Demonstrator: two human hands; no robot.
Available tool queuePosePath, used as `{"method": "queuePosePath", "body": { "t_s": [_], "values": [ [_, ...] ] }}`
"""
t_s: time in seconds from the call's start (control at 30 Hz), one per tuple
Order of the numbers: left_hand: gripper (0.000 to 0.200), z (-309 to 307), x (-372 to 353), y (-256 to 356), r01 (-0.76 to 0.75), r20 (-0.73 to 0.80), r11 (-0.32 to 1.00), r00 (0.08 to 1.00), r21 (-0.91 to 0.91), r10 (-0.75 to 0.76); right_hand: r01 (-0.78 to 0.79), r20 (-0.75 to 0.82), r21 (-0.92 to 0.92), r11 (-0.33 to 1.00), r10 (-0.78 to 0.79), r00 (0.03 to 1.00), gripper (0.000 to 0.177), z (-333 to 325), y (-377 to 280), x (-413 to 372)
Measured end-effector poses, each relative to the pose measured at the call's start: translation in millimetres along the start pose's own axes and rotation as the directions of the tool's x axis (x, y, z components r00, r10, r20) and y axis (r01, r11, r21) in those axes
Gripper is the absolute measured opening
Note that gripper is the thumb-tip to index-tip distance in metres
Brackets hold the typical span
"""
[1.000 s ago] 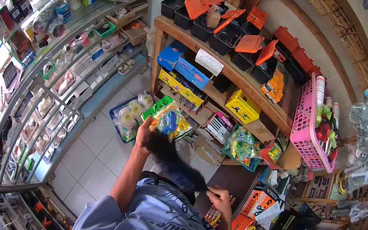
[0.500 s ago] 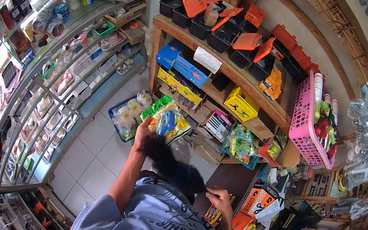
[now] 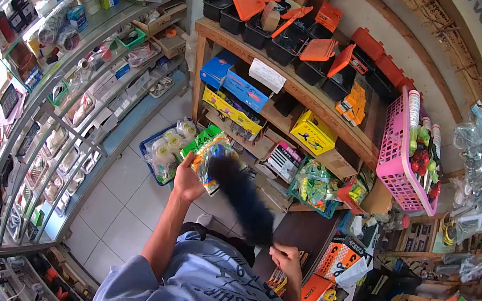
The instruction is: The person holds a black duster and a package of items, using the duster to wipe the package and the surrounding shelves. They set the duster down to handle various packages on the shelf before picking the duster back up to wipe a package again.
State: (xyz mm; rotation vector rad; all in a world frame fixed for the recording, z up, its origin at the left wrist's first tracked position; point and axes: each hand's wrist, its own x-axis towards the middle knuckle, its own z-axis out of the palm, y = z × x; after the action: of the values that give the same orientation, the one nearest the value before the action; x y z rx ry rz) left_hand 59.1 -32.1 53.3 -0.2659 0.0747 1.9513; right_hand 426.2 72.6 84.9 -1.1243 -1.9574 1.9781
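Observation:
A dark, fluffy duster (image 3: 243, 204) is in my right hand (image 3: 285, 260), which is closed around its end near my waist. The duster slants up and to the left, its head over part of a clear plastic packet (image 3: 199, 140) with a green top and orange and blue contents. My left hand (image 3: 189, 178) is closed on the lower left edge of that packet, its fingers partly hidden. Just left of the packet is a blue basket (image 3: 146, 147) with clear-wrapped goods on the tiled floor.
A wooden shelf unit (image 3: 209, 32) ahead bears black bins with orange lids and a pink basket (image 3: 397, 161). Below stand yellow and blue boxes and a basket of packets (image 3: 315, 183). A glass display case (image 3: 76, 144) curves along the left. Orange boxes (image 3: 342, 257) are at right.
The duster's head has swung from beside my left wrist up and right, across the packet. My left hand keeps the packet, and my right hand stays at the duster's end.

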Motion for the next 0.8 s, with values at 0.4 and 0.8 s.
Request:
{"method": "queuePosePath", "body": {
  "t_s": [0.4,0.8],
  "values": [
    [0.055,-21.7,11.8,4.0,0.011,0.088,0.999,0.996,0.039,-0.015,0.021,-0.052,-0.001,1.000,-0.021,0.998,0.019,1.0,-0.5,-1.5],
    [0.053,7.1,-0.7,-2.3,-0.058,0.040,0.998,0.998,0.029,0.057,0.033,-0.016,0.004,0.999,-0.033,0.999,0.015,-1.2,-15.1,3.8]
  ]
}}
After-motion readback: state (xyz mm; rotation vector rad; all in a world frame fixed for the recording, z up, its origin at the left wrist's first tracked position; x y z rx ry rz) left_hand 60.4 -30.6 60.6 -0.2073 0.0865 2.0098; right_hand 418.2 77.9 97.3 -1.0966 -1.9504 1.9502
